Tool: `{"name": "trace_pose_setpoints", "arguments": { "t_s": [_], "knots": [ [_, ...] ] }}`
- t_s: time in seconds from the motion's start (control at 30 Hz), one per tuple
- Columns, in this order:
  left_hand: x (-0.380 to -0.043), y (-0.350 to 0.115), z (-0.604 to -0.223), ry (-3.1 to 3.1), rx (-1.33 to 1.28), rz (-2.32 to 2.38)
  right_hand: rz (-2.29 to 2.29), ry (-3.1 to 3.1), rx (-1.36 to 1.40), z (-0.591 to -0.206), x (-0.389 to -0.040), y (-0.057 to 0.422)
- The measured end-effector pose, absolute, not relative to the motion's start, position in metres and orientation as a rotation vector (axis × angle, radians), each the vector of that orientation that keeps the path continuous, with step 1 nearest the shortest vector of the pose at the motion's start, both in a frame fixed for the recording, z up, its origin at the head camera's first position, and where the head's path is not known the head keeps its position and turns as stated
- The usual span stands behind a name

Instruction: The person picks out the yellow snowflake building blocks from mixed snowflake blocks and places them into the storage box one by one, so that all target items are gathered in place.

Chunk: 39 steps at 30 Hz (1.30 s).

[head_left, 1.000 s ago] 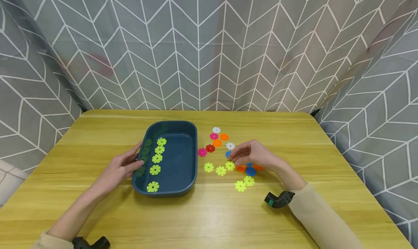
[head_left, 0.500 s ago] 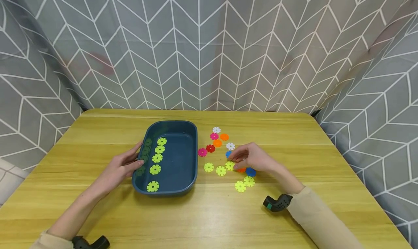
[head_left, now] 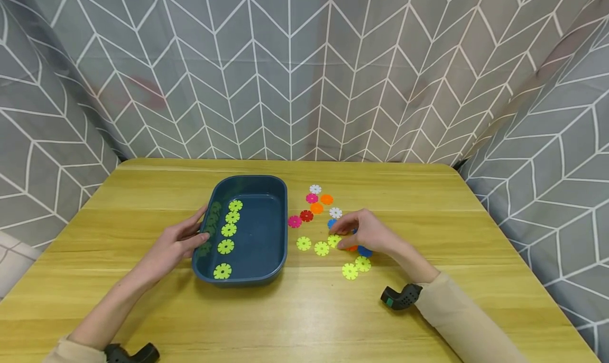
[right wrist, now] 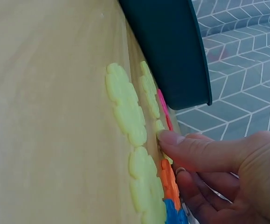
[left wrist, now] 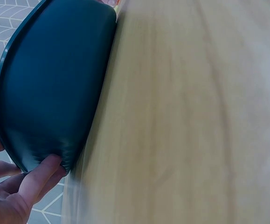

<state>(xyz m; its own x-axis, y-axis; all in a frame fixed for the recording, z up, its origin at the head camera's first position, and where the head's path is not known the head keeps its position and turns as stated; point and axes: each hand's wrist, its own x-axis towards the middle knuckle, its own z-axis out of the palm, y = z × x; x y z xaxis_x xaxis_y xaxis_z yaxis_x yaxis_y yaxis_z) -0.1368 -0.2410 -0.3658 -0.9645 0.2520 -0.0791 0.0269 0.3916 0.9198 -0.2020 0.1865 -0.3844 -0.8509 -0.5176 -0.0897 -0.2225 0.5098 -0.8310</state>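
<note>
Right hand [head_left: 363, 232] sits slightly lower and left vs 1 s ago, now right at the yellow disc [head_left: 333, 241] nearest it. Thumb touches the disc's near edge, fingers bent toward its far side; can't tell if it's actually pinched. Disc is flat on the table [head_left: 295, 320], right end of a row of three, basically same spot as before. One orange disc seen past the hand 1 s ago is now covered; blue disc [head_left: 365, 251] partly covered too. Left hand [head_left: 173, 248] unchanged: gripping the left wall of the blue tray [head_left: 257, 241], thumb at rim. Tray hasn't moved; same five yellow discs [head_left: 225, 247] inside along its left side.
</note>
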Motion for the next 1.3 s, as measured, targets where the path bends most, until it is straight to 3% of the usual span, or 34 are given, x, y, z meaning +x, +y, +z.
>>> {"name": "trace_pose_setpoints", "arguments": {
  "t_s": [0.8,1.3],
  "knots": [
    [-0.1371,-0.2422,-0.3633,2.448,0.245,1.6,-1.247,2.496,-0.828,-0.3846,-0.2022,0.1832],
    [-0.1361,-0.2401,-0.3636,2.441,0.234,1.607,-1.419,2.459,-0.571,-0.3806,-0.2059,0.1817]
  ]
}}
